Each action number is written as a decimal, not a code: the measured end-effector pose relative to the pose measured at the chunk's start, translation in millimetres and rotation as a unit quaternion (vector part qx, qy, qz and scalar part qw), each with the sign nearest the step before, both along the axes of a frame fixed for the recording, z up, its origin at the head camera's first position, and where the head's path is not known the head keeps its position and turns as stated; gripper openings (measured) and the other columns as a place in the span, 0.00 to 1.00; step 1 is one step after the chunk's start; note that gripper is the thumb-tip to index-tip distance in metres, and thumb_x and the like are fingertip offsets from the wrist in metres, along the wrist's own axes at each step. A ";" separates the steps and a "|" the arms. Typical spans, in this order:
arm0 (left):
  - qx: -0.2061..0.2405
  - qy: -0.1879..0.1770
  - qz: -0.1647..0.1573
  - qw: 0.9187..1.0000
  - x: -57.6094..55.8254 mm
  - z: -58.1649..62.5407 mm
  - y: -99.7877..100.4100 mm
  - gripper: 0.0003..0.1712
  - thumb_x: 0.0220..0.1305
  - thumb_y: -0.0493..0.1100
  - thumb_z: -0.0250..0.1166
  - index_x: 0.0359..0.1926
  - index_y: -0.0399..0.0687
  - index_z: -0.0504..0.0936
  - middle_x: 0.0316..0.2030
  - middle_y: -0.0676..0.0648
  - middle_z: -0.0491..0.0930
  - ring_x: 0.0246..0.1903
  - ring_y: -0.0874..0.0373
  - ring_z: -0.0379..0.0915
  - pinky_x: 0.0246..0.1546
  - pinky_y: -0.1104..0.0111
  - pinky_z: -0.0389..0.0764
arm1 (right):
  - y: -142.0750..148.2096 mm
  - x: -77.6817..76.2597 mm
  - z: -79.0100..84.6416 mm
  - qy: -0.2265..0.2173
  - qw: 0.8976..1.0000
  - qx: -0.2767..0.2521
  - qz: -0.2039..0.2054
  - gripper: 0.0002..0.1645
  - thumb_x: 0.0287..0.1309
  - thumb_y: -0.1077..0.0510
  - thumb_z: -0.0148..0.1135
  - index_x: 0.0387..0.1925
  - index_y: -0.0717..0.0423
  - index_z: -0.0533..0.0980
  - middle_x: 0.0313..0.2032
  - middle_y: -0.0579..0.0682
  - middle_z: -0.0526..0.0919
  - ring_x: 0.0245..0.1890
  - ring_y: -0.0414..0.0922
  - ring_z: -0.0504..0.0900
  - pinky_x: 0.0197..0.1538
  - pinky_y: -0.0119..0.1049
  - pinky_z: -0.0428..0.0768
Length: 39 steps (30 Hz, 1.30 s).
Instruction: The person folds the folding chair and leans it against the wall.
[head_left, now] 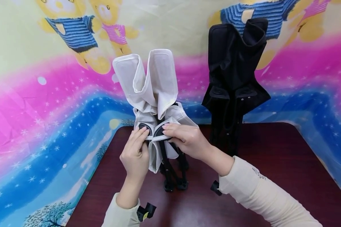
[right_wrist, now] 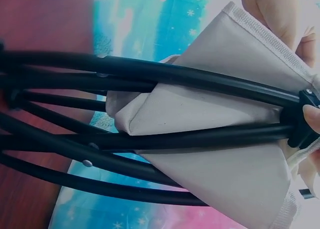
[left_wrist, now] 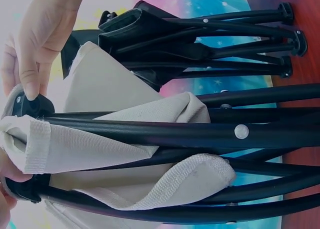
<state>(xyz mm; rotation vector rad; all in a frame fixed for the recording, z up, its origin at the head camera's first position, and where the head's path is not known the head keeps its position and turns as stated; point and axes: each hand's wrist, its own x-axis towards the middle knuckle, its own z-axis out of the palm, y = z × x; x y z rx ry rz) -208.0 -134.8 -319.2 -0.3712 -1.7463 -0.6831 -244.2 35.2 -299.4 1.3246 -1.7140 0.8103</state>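
Note:
A folding camp chair (head_left: 164, 82) with off-white fabric and black legs stands bunched upright on the table. My left hand (head_left: 134, 154) grips the near left corner of its seat, fingers over the dark corner patch. At the other front corner, my right hand (head_left: 187, 138) pinches the seat edge. The two corners sit close together. In the left wrist view, a thumb presses on a black plastic corner cap (left_wrist: 32, 106). Black tubes (right_wrist: 215, 136) run from a similar cap in the right wrist view, with loose fabric between them. Some fingers are hidden behind the fabric.
A second folding chair, black (head_left: 233, 69), stands folded at the back right of the dark red table (head_left: 272, 176). Behind the table hangs a cloth backdrop (head_left: 74, 104) printed with bears and snowflakes.

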 end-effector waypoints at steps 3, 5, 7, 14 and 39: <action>-0.016 -0.001 0.008 1.000 1.3 -0.4 -2.4 0.20 0.41 0.20 0.53 0.34 0.39 0.83 0.36 0.47 0.80 0.42 0.53 0.74 0.45 0.65 0.71 | 0.1 0.2 -1.3 0.001 1.000 0.003 0.008 0.16 0.35 0.70 0.64 0.34 0.64 0.78 0.38 0.57 0.79 0.43 0.46 0.77 0.48 0.38 0.71; -0.032 -0.002 0.011 0.999 2.1 -0.6 -4.5 0.20 0.41 0.21 0.53 0.35 0.39 0.83 0.36 0.47 0.80 0.43 0.53 0.73 0.44 0.65 0.72 | 0.3 0.5 -2.4 0.001 1.000 0.005 0.011 0.16 0.36 0.70 0.64 0.35 0.64 0.78 0.39 0.58 0.79 0.43 0.47 0.76 0.49 0.38 0.71; -0.049 -0.003 0.010 0.999 2.8 -0.5 -6.8 0.20 0.42 0.21 0.53 0.36 0.38 0.82 0.37 0.47 0.80 0.43 0.53 0.73 0.44 0.66 0.72 | 0.5 0.7 -3.0 0.000 1.000 0.006 0.014 0.17 0.36 0.71 0.64 0.36 0.65 0.77 0.40 0.58 0.79 0.44 0.48 0.76 0.50 0.38 0.70; -0.078 -0.011 -0.032 0.996 5.3 1.4 -13.6 0.21 0.42 0.22 0.52 0.39 0.36 0.80 0.40 0.44 0.78 0.46 0.49 0.71 0.48 0.65 0.69 | 1.4 2.3 -2.2 -0.001 1.000 0.009 0.022 0.19 0.35 0.71 0.65 0.37 0.66 0.76 0.40 0.60 0.78 0.45 0.49 0.75 0.51 0.38 0.69; -0.030 -0.032 -0.084 0.995 10.8 -1.2 -30.2 0.20 0.41 0.23 0.62 0.40 0.34 0.79 0.44 0.43 0.76 0.46 0.50 0.70 0.48 0.70 0.68 | 1.8 13.5 -16.1 0.009 0.996 -0.079 0.032 0.12 0.44 0.67 0.61 0.35 0.67 0.77 0.39 0.60 0.78 0.44 0.52 0.75 0.47 0.40 0.72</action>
